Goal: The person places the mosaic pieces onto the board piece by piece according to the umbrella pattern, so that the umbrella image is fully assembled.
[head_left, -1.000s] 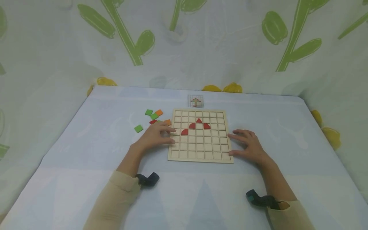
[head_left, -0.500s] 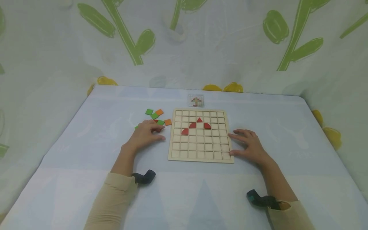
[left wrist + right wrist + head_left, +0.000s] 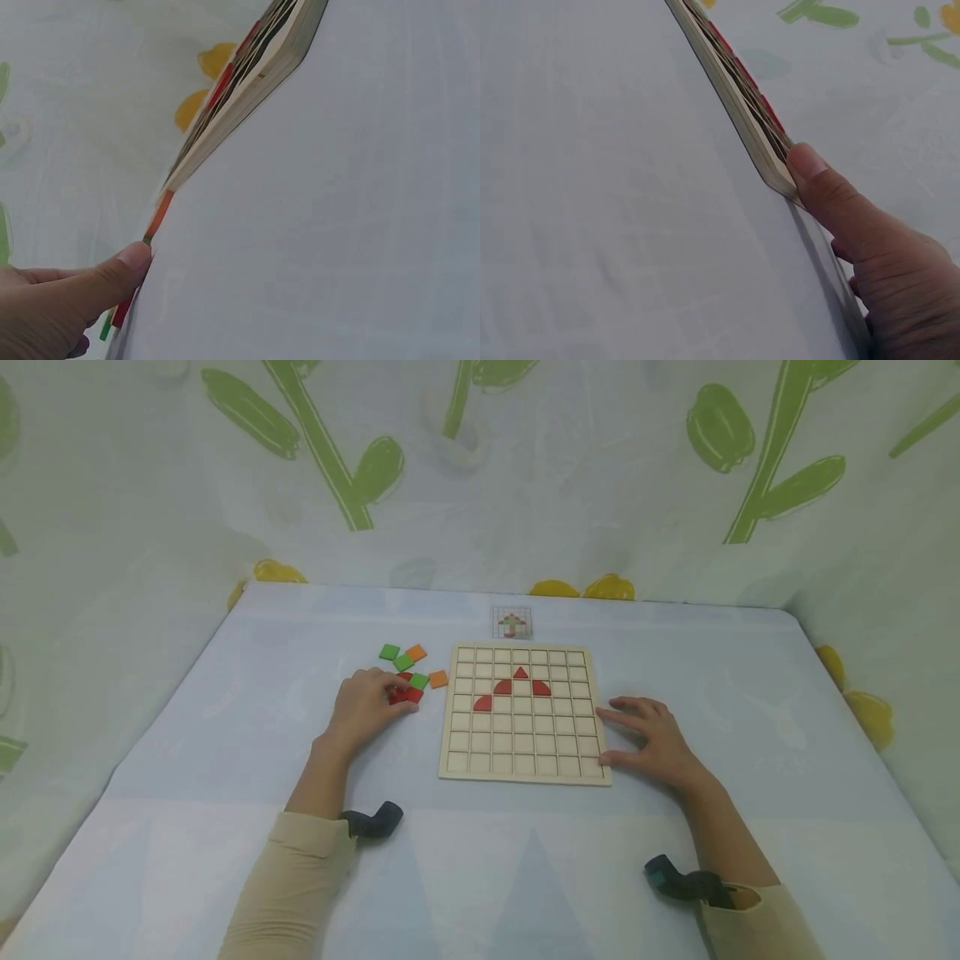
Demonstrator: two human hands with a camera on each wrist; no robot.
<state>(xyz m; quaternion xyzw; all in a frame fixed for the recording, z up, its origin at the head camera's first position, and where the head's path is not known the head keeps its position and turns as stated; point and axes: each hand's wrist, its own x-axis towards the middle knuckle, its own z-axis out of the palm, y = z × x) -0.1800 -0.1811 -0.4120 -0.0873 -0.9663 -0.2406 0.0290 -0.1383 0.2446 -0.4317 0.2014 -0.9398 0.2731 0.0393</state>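
My left hand (image 3: 365,703) reaches over the pile left of the wooden grid board (image 3: 523,781), with its fingertips and thumb around red pieces (image 3: 415,695). Thumb and fingertips look apart; fingers partly cover the pieces. In the left wrist view the thumb stretches out by a red piece (image 3: 122,309), with an orange tile (image 3: 159,214) beyond. At the board's right edge my right hand (image 3: 651,741) touches with spread fingertips and thumb. That thumb lies against the board's corner (image 3: 780,184) in the right wrist view. Red pieces (image 3: 503,687) sit in several cells, a red triangle (image 3: 521,673) at their top.
Green tiles (image 3: 389,652) and orange tiles (image 3: 438,679) lie loose left of the board. Behind the board is a small pattern card (image 3: 512,622) with a grid picture. A patterned curtain (image 3: 570,468) hangs behind the white-covered table (image 3: 480,877).
My left hand has moved left from the board's left edge to the red pieces, and its fingers have drawn closer together. The right hand stays at the board's edge.
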